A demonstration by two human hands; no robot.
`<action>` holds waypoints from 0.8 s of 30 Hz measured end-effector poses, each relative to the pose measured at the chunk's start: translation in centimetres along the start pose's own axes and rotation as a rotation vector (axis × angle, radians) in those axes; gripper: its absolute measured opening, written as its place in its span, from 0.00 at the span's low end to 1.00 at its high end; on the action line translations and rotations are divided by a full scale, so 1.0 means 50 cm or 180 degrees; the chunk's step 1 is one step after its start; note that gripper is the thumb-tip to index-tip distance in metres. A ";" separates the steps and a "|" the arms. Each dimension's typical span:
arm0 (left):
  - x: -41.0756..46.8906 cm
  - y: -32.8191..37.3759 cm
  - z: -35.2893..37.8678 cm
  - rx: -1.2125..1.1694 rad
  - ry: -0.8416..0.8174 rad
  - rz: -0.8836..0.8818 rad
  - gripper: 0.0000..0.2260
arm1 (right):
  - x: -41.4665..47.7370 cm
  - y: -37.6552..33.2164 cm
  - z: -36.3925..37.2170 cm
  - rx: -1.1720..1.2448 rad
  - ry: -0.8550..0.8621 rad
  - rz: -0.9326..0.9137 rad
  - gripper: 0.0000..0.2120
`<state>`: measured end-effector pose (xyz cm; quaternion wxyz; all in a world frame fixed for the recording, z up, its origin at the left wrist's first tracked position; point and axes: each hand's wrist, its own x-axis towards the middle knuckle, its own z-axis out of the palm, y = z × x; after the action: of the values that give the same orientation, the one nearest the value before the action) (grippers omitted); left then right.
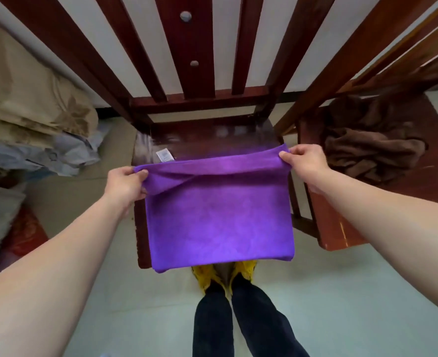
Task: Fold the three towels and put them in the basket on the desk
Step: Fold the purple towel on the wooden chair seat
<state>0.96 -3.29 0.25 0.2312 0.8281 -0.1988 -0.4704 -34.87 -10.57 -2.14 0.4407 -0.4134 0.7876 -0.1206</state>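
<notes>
1. The fingers [141, 173] of my left hand [125, 181] pinch the far left corner of the purple towel [218, 215], thumb on top and the other fingers curled under the cloth.
2. My right hand [304, 161] pinches the far right corner the same way, with thumb and fingers closed tight on the hem.
3. The far edge of the towel is stretched between the two grips, lifted a little, and it rolls over toward me in a soft fold.
4. The rest of the towel lies flat on the seat of the wooden chair [202, 140], and its near edge hangs over the front of the seat.
5. A white label [164, 155] sticks out from the far edge near my left hand and lies on the bare wood.
6. The slats of the chair back rise just beyond the towel.
7. A second chair [341, 235] stands just beside the first on the right. A brown towel [367, 148] is crumpled in a heap on it, near my right hand but apart from it.
8. On the left, beige and blue bedding [32, 106] is piled beside the chair.
9. Under the hanging edge I see yellow slippers [246, 269] and dark trousers [212, 318] on the pale floor [354, 292].
</notes>
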 end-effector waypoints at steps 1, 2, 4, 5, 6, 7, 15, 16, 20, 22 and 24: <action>0.028 -0.012 0.014 0.0051 -0.0038 -0.0059 0.09 | 0.020 0.013 0.017 -0.0146 0.0040 -0.0035 0.11; 0.050 -0.022 0.022 0.0062 -0.0042 -0.0102 0.09 | 0.034 0.018 0.029 -0.0289 0.0089 -0.0095 0.10; 0.088 -0.035 0.039 0.0032 -0.0017 -0.0143 0.10 | 0.052 0.020 0.051 -0.0545 0.0178 -0.0191 0.12; 0.103 -0.040 0.047 0.0001 0.0016 -0.0152 0.11 | 0.060 0.019 0.060 -0.0659 0.0236 -0.0229 0.13; 0.115 -0.044 0.053 -0.0043 0.0071 -0.0160 0.11 | 0.066 0.017 0.067 -0.0769 0.0281 -0.0267 0.13; 0.127 -0.047 0.057 -0.0098 0.0153 -0.0156 0.12 | 0.071 0.015 0.073 -0.0868 0.0331 -0.0310 0.13; 0.034 -0.096 0.035 -0.0169 0.0829 -0.0117 0.18 | -0.030 0.032 0.034 -0.0861 0.0626 -0.0234 0.22; -0.003 -0.117 0.033 -0.0097 0.0890 -0.0190 0.18 | -0.056 0.055 0.027 -0.0784 0.0575 -0.0069 0.20; -0.120 -0.247 0.048 0.0181 0.0616 -0.0837 0.13 | -0.174 0.176 0.043 -0.0624 -0.0001 0.0716 0.13; -0.146 -0.294 0.054 0.0374 0.0512 -0.1033 0.10 | -0.216 0.216 0.063 -0.0560 -0.0085 0.0895 0.13; -0.158 -0.323 0.060 0.0436 0.0537 -0.1008 0.09 | -0.236 0.244 0.080 -0.0443 -0.0031 0.0937 0.10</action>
<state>-3.61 13.59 -4.89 0.1132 0.8993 -0.0775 -0.4152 -35.17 6.75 -4.23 0.4277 -0.3236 0.8440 0.0022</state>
